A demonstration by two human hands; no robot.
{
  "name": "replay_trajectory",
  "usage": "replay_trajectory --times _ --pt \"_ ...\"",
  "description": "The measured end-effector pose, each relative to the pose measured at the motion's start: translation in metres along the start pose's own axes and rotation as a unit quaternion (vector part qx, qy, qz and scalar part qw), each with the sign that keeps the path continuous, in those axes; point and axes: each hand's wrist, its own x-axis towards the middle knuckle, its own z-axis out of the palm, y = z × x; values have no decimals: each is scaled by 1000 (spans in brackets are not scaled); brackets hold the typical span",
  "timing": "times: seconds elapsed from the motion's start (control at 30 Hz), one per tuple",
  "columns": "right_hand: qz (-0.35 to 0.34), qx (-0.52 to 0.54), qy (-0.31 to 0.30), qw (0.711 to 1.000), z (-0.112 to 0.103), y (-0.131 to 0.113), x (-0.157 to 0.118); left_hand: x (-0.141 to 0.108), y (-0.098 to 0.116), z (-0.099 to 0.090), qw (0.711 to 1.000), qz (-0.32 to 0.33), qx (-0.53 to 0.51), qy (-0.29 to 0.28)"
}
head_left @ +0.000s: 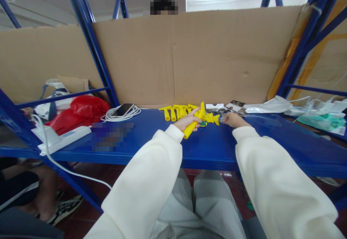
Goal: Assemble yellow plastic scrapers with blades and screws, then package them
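Note:
My left hand is wrapped around a yellow plastic piece with a thick tube-shaped handle and a flared upper end. It is tilted, with the tube end toward me. My right hand reaches down with curled fingers at a small heap of shiny metal parts; whatever lies between its fingertips is too small to make out. Several similar yellow T-shaped pieces lie in a row behind my left hand. Smaller yellow parts lie between my hands, next to a green and yellow item.
A cardboard panel closes off the back of the blue table. On the left are a coiled white cable, a phone, a red bag and a power strip. A green wipes pack sits right.

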Motion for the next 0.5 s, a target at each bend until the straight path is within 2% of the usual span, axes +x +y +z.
replay_trajectory --times 0.23,0.4,0.5 --pt "45 -11 15 999 -9 -4 -7 0 0 1 1000 2 -3 3" --pt "33 -8 -5 999 -6 -1 -4 0 0 -1 1000 1 4 -2" --pt "27 15 22 999 1 6 1 1 0 -1 1000 1 7 -3"
